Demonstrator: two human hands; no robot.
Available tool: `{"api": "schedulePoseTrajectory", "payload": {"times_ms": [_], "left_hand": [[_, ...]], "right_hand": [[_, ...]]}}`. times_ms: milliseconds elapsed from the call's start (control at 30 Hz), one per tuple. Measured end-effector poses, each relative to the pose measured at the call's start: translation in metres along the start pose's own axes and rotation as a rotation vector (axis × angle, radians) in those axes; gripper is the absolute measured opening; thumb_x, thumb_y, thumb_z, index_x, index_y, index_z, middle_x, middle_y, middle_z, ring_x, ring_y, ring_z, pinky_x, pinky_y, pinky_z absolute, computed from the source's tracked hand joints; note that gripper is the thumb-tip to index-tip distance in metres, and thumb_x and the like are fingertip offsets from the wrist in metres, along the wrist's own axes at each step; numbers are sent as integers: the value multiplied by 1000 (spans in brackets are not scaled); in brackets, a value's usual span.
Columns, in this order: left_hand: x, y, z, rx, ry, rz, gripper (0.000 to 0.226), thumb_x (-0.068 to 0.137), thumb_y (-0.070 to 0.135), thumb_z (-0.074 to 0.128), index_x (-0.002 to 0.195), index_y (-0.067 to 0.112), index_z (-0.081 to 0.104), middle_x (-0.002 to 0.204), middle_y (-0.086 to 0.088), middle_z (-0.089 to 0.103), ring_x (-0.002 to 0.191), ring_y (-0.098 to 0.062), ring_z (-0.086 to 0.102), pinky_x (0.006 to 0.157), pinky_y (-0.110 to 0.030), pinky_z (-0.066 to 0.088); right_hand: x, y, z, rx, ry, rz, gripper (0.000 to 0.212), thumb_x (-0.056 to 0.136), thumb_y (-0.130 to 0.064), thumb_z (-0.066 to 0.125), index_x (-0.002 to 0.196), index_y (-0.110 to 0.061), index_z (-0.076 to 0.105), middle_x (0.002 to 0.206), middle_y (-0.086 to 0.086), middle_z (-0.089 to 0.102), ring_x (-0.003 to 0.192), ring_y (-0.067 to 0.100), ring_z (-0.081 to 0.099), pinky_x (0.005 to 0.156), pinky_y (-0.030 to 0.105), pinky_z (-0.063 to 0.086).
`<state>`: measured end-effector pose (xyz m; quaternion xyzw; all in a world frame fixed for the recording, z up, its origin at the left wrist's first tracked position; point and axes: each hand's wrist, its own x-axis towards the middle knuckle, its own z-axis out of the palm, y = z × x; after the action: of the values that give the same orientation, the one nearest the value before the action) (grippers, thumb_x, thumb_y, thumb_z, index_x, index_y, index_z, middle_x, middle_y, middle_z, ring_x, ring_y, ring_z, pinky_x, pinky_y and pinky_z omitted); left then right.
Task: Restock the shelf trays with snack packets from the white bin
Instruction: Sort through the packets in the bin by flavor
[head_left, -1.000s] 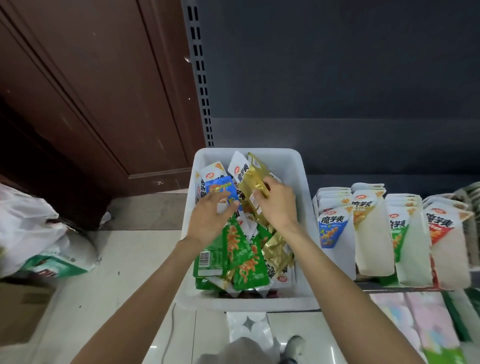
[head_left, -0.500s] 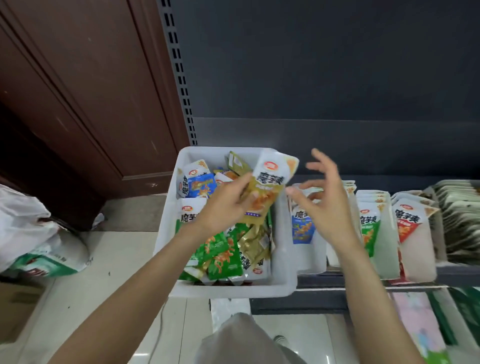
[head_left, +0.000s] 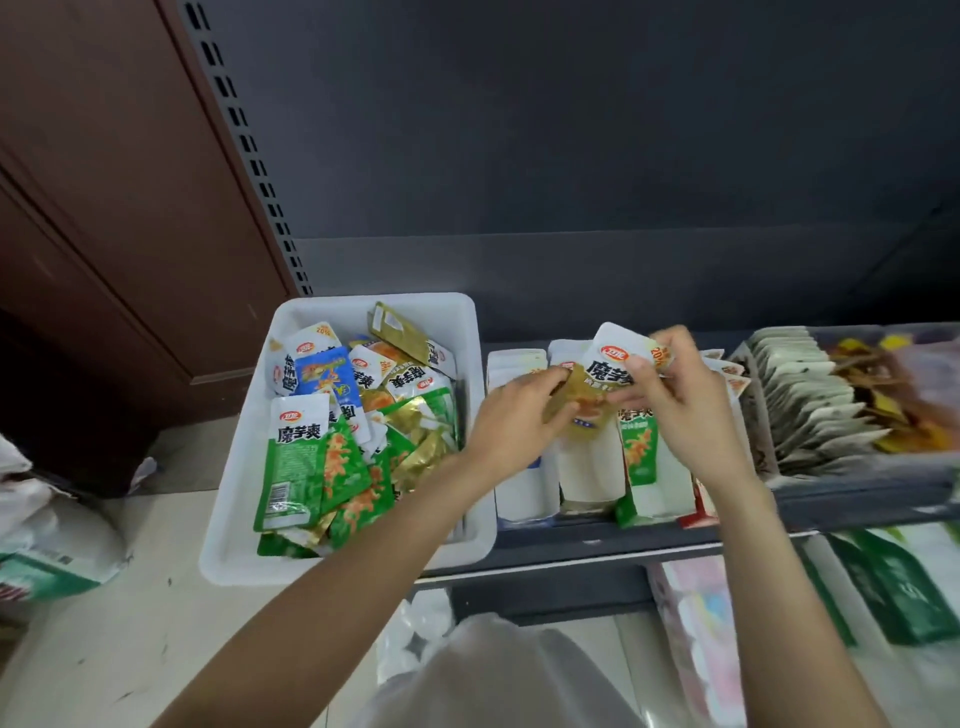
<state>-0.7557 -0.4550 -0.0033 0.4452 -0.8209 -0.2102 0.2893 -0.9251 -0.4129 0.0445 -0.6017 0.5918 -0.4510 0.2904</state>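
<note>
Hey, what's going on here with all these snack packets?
A person is restocking a shelf. Both the left hand and the right hand hold a gold and white snack packet above the shelf trays, over the row of upright packets. The white bin to the left is heaped with green, gold and blue packets yet to be shelved.

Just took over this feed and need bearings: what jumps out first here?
Both hands, left hand and right hand, hold one gold packet above the shelf trays at centre right. Left of them, the white bin sits heaped with green, gold and blue packets.
</note>
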Motion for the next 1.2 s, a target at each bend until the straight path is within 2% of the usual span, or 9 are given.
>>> {"api": "schedulePoseTrajectory", "payload": {"times_ms": [100,233,333,533,700,800,967,1100,1200], "left_hand": [[7,-10,6,119,-6,33,34,90,31,58,122,21,55,119,1,62,110,-19,51,89,-32,41],[10,-23,9,241,-10,34,40,88,35,60,126,25,53,122,3,58,114,-16,47,95,-30,38],[11,-27,11,330,-37,24,46,88,41,59,130,25,50,126,3,55,116,-17,45,98,-32,37],[17,-28,12,431,-7,42,52,83,37,65,130,20,50,121,-2,51,113,-21,42,95,-31,36],[27,-33,1,440,-8,-4,58,82,38,66,133,19,47,134,-2,44,126,-21,34,101,-31,29],[30,-36,-2,441,-95,-30,61,86,42,60,139,22,40,141,0,39,131,-19,30,105,-32,24],[32,-38,-5,444,-157,-36,59,89,43,56,141,23,36,143,3,38,131,-17,32,106,-32,23],[20,-41,-20,343,0,44,47,90,42,50,132,20,50,131,1,53,124,-19,42,102,-35,33],[-7,-52,-44,289,213,222,35,89,36,48,115,18,64,111,3,65,113,-16,50,95,-32,36]], "right_hand": [[0,11,-17,28,130,5,7,99,-26,47,97,-21,43,82,3,71,73,15,72,72,46,57],[2,20,-31,53,161,34,12,99,-24,47,101,-14,42,90,8,70,73,17,72,70,42,59],[6,24,-26,61,108,44,12,99,-22,47,102,-11,43,91,7,69,73,17,72,70,38,59],[30,38,4,-193,-89,2,8,98,-25,49,101,-20,43,78,-1,70,71,6,70,69,41,58],[44,59,25,-409,-194,48,13,97,-22,52,109,-18,50,102,6,69,89,18,69,69,27,54],[47,64,30,-464,-127,82,22,95,-17,55,115,-10,59,112,9,66,96,21,66,77,25,51],[36,52,31,-419,76,20,21,94,-13,55,114,-14,61,120,4,58,96,18,63,76,19,50],[12,21,43,-299,165,-120,21,94,-9,53,112,-14,61,113,0,59,86,8,59,71,12,47],[5,0,70,-271,-2,-267,21,89,-4,56,106,-14,63,104,-1,64,83,10,62,73,25,53]]}}
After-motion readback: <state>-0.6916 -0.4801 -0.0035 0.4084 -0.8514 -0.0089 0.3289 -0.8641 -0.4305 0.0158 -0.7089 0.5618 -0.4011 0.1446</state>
